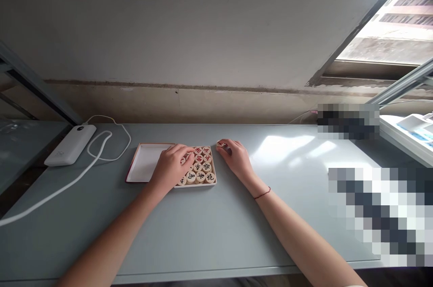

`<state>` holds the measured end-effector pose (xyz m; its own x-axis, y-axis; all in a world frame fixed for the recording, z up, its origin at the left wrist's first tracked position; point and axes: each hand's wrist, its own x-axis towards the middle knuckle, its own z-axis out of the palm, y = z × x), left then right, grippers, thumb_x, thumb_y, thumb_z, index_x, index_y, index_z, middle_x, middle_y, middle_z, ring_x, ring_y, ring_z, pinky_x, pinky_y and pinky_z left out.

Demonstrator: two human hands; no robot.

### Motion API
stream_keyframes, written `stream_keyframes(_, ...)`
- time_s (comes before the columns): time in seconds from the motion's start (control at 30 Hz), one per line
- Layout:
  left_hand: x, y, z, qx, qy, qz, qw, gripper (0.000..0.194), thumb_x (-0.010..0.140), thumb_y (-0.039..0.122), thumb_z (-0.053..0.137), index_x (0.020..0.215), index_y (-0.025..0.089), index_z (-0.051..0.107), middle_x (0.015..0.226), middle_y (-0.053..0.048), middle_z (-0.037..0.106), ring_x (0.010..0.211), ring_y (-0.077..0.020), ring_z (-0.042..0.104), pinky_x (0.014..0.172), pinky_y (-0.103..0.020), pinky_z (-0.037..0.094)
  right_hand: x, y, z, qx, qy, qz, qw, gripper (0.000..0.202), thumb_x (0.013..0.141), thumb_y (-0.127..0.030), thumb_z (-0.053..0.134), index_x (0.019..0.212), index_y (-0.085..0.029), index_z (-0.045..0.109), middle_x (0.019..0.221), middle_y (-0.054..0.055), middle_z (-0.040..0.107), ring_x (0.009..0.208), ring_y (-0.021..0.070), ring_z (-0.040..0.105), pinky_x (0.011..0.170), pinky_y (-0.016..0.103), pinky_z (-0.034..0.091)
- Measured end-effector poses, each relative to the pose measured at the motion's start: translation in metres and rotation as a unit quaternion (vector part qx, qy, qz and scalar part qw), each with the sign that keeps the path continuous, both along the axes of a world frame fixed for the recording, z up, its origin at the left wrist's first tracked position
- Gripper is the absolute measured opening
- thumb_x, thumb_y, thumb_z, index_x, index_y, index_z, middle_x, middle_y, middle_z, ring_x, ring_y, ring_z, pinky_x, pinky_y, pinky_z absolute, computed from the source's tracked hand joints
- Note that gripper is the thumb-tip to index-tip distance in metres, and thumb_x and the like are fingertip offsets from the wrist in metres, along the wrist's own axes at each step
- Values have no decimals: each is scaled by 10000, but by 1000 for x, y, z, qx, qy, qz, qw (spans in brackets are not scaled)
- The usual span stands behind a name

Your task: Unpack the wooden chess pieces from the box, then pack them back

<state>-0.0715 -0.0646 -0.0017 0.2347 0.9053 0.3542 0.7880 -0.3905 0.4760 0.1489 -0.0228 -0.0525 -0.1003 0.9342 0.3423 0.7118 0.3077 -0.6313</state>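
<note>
A shallow white box (pixel 196 185) on the desk holds rows of round wooden Chinese chess pieces (pixel 200 176), some marked in red and some in black. My left hand (pixel 172 163) lies over the box's left part, its thumb and fingers closed around a red-marked piece (pixel 183 160); whether that piece is lifted cannot be seen. Just right of the box, my right hand (pixel 235 156) pinches another Chinese chess piece (pixel 221 144) between thumb and fingertips, close to the desk surface. The box lid (pixel 145 160) lies inner side up at the left, partly behind my left hand.
A white power bank (pixel 70 145) with a looping white cable (pixel 83 170) occupies the desk's left side. The grey desk (pixel 203 233) meets a wall at the back. Blurred-out objects (pixel 348 121) and a white power strip (pixel 406 131) are at the right, near a window.
</note>
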Motion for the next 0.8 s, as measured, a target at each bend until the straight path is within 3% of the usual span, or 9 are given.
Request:
stream_keyframes(0.3,-2,2,-4,2,3,-2,1000,197,886,241,486,924,208,676,905,-27,702,838,-177,633,783,-297,484,1,1,-2,-2,-12,2,1000,174,848,-249,569,1002,-226,646,873,60,680,872,220,585,753,321,477)
stream_keyframes(0.5,-8,5,-5,20,15,-2,1000,209,887,252,471,906,198,672,881,-30,701,815,-178,630,740,-294,470,10,18,-3,-24,2,-44,999,141,831,-252,549,944,-228,630,828,45,662,771,198,584,694,303,460)
stream_keyframes(0.8,-9,3,-3,20,127,92,987,202,881,249,486,878,213,684,895,-23,720,866,-221,634,711,-339,384,23,35,-12,32,-3,-47,998,117,818,-283,531,903,-228,589,825,47,662,785,213,550,711,316,438)
